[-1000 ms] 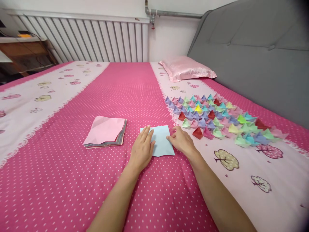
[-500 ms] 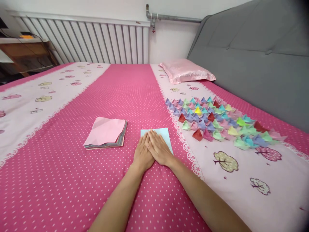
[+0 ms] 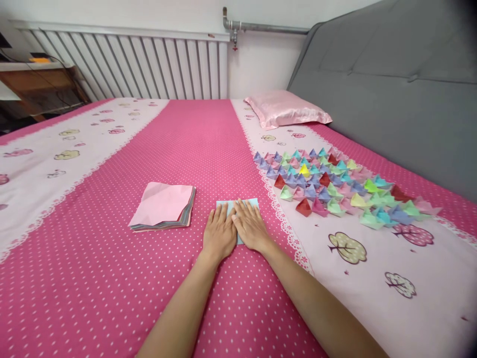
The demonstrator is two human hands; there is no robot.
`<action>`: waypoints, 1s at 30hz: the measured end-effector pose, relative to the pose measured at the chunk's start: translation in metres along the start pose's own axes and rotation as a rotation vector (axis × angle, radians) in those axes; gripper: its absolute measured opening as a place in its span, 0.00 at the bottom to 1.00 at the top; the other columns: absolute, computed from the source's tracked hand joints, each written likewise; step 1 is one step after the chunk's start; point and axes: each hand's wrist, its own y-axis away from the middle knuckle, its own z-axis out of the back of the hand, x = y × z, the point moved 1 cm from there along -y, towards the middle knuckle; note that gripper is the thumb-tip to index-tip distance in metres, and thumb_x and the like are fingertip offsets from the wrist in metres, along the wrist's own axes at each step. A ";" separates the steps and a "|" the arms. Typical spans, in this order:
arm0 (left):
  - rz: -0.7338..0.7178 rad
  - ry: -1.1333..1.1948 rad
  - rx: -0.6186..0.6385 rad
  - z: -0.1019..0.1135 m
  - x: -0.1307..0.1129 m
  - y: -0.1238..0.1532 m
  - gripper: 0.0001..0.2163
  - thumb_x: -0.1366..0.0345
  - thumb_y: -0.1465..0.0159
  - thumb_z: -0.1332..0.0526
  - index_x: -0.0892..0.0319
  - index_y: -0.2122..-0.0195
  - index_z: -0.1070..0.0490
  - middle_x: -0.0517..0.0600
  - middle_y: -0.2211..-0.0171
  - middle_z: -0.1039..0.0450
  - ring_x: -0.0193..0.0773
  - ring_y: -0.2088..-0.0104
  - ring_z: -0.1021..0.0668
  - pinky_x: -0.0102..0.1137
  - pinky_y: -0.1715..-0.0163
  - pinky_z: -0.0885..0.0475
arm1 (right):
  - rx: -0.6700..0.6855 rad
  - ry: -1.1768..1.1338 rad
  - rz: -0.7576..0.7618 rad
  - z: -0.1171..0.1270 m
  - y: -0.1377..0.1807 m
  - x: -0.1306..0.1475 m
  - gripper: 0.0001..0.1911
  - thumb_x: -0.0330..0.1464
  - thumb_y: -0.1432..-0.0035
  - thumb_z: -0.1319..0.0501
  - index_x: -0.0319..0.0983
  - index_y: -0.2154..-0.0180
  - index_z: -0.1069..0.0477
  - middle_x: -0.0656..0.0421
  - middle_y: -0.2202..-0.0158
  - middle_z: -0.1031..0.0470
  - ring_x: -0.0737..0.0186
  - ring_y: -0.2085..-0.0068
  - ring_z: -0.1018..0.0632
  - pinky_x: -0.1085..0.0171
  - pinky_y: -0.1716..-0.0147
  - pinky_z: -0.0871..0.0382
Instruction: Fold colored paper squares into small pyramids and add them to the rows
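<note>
A light blue sheet of paper (image 3: 230,205) lies flat on the bed in front of me, mostly covered by both hands. My left hand (image 3: 219,233) rests palm down on its left part, fingers stretched out. Over the right part, my right hand (image 3: 250,226) lies flat too, its fingers slightly spread and its thumb touching or close to the left hand. To the left is a stack of square paper (image 3: 163,203) with a pink sheet on top. Several small folded paper boats (image 3: 324,180) in many colours stand in rows on the right.
The pink dotted bedspread (image 3: 112,278) spreads beneath everything. At the back right lies a pink satin pillow (image 3: 286,109) beside the grey padded headboard (image 3: 391,89). A white radiator (image 3: 149,64) lines the far wall, and a wooden desk (image 3: 40,84) stands at far left.
The hands, which overlapped near the middle of the blue paper, have slid apart, the left hand to the left and the right hand slightly right. Both stay flat on the paper.
</note>
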 end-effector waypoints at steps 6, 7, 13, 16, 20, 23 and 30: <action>0.081 0.007 -0.073 0.000 0.003 0.001 0.22 0.61 0.35 0.55 0.60 0.41 0.44 0.60 0.39 0.47 0.50 0.39 0.44 0.46 0.42 0.48 | -0.055 0.046 -0.074 -0.002 0.001 -0.008 0.27 0.40 0.37 0.60 0.40 0.38 0.53 0.56 0.35 0.56 0.52 0.35 0.56 0.49 0.40 0.64; 0.093 0.006 -0.082 0.001 0.003 0.001 0.22 0.61 0.36 0.54 0.60 0.41 0.44 0.61 0.39 0.47 0.50 0.39 0.44 0.46 0.42 0.48 | -0.060 0.053 -0.090 -0.002 0.001 -0.009 0.27 0.40 0.37 0.59 0.40 0.38 0.53 0.55 0.35 0.56 0.51 0.35 0.57 0.48 0.40 0.64; 0.178 -0.018 -0.103 0.004 0.006 0.003 0.23 0.62 0.36 0.53 0.61 0.40 0.44 0.60 0.40 0.46 0.50 0.39 0.44 0.47 0.43 0.48 | -0.091 0.086 -0.157 0.002 0.003 -0.017 0.28 0.40 0.38 0.57 0.39 0.38 0.54 0.53 0.35 0.57 0.49 0.35 0.57 0.46 0.41 0.65; 0.204 -0.031 -0.105 0.003 0.009 0.005 0.23 0.62 0.36 0.54 0.63 0.40 0.45 0.62 0.40 0.46 0.51 0.39 0.43 0.48 0.43 0.48 | -0.104 0.100 -0.189 0.004 0.005 -0.020 0.28 0.38 0.38 0.56 0.38 0.38 0.54 0.52 0.35 0.56 0.48 0.36 0.56 0.46 0.41 0.64; 0.234 -0.034 -0.149 0.003 0.013 0.007 0.23 0.63 0.37 0.53 0.66 0.42 0.43 0.63 0.41 0.43 0.52 0.40 0.41 0.48 0.43 0.47 | -0.150 0.097 -0.228 0.010 0.007 -0.024 0.28 0.35 0.39 0.55 0.33 0.39 0.51 0.49 0.36 0.52 0.47 0.36 0.52 0.47 0.41 0.60; 0.250 0.002 -0.188 0.007 0.016 0.010 0.22 0.66 0.38 0.53 0.69 0.44 0.40 0.64 0.44 0.39 0.51 0.42 0.38 0.48 0.44 0.45 | -0.196 0.060 -0.229 0.020 0.008 -0.027 0.27 0.30 0.40 0.54 0.28 0.41 0.48 0.44 0.39 0.46 0.49 0.39 0.45 0.51 0.42 0.52; 0.246 0.373 -0.195 0.029 0.026 0.008 0.20 0.72 0.39 0.56 0.68 0.48 0.35 0.61 0.55 0.28 0.46 0.54 0.27 0.41 0.54 0.32 | -0.163 -0.226 -0.273 0.051 0.008 -0.049 0.28 0.24 0.44 0.52 0.39 0.41 0.46 0.52 0.54 0.26 0.57 0.53 0.27 0.58 0.53 0.36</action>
